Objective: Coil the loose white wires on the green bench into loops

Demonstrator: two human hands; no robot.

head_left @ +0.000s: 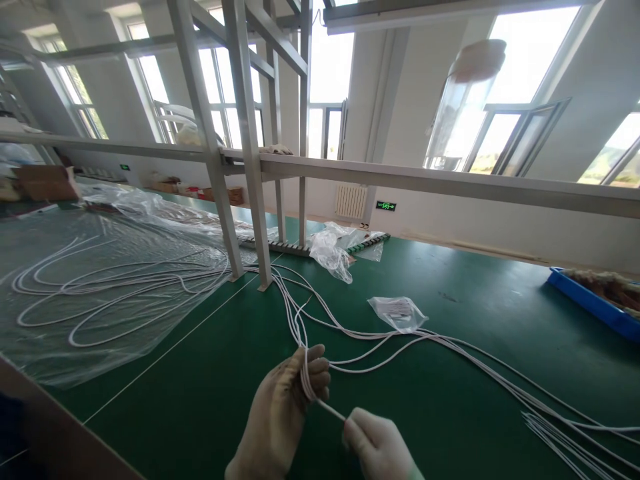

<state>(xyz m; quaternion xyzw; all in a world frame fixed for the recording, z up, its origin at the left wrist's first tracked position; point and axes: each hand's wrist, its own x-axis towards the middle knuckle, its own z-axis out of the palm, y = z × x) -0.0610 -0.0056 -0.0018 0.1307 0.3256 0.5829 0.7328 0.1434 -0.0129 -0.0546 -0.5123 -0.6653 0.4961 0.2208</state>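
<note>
White cables (370, 333) run in loose strands across the green table (480, 293). My gloved left hand (290, 393) is closed around several of them near the front middle, thumb on top and fingers curled. To its right, my gloved right hand (377, 443) pinches one cable that stretches from the left hand; a small red spot shows by its fingertips. A small clear plastic bag (399, 313) with thin pieces inside lies beyond my hands, touching the cables. At the lower right, several cable ends (555, 440) lie side by side.
Metal posts (250, 147) stand on the table and carry a long rail (430, 179). Plastic sheeting (145, 333) with looped cable covers the left side. Crumpled plastic (333, 253) sits behind the posts. A blue tray (590, 303) is at the far right.
</note>
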